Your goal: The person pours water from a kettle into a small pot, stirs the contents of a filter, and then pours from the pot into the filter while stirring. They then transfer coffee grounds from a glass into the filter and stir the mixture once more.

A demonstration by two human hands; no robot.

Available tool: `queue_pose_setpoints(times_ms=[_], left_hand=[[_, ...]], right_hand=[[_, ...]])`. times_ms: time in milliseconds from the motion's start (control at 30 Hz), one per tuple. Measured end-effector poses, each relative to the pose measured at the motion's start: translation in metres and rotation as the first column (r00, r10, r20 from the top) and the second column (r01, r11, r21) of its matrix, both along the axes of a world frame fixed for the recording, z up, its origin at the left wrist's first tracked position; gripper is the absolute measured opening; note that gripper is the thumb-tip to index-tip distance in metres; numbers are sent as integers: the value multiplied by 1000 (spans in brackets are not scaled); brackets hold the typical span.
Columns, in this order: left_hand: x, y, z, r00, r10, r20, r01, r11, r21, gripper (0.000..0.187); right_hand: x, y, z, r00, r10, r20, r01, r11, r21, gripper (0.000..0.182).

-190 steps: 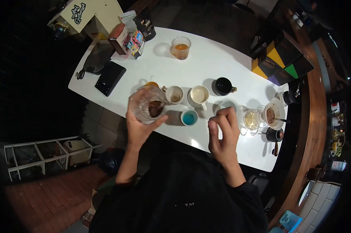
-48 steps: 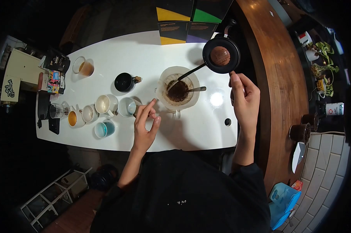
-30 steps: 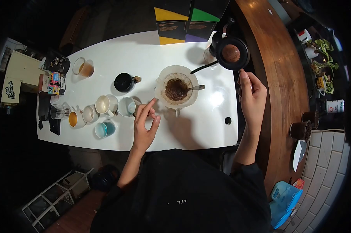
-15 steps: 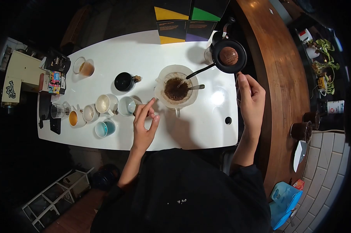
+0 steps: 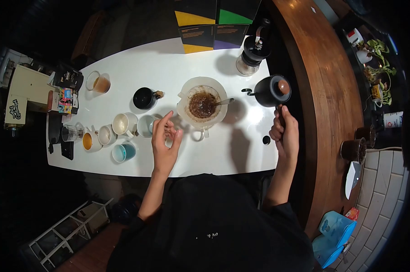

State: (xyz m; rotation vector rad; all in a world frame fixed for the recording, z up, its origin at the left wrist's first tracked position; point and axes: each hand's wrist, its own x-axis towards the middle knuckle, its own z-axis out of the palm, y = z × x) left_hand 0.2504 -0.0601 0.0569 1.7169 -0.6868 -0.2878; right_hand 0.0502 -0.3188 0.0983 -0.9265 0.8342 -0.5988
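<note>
My right hand is wrapped round the handle of a black kettle with a wooden lid knob, over the table's right side. The kettle's spout points left, apart from the dripper. My left hand is raised with its fingers apart and holds nothing, near a white cup. Between the hands stands a dripper with a paper filter, holding wet brown coffee grounds. A metal spoon rests in it. A black cup is left of the dripper.
On the white table are more cups, a blue cup, a glass of brown drink and a coffee grinder. Dark cards stand at the back. A wooden counter runs along the right.
The kettle has moved down and away from the dripper, and its spout is no longer over the grounds. My right hand has lowered with it. My left hand has shifted slightly left.
</note>
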Motion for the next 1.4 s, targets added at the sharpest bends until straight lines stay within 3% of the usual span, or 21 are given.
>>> queue_pose_setpoints(times_ms=[300,667,1100,1300,1367,1400], left_hand=[[29,-20,11,998,55,-5,-55,998,14,31],[42,-34,-3,991,53,-120,-53,999,7,20],[43,-36,-17,996,25,-84,-30,998,-62,21],[46,-39,-20,997,13,-75,-15,999,-33,23],[47,-39,-24,999,33,-25,-34,999,-21,24],[47,-40,-26,999,37,-28,-38,999,-20,24]], right_hand=[[-21,26,-82,992,16,-127,-7,998,69,36],[-12,34,-105,984,35,-174,-26,998,55,40],[-10,26,-120,976,70,-206,-61,997,51,39],[-12,17,-121,965,164,-203,-150,985,84,42],[-13,13,-106,768,188,-612,-328,936,-124,45],[-16,13,-105,686,-90,-722,-372,809,-454,45]])
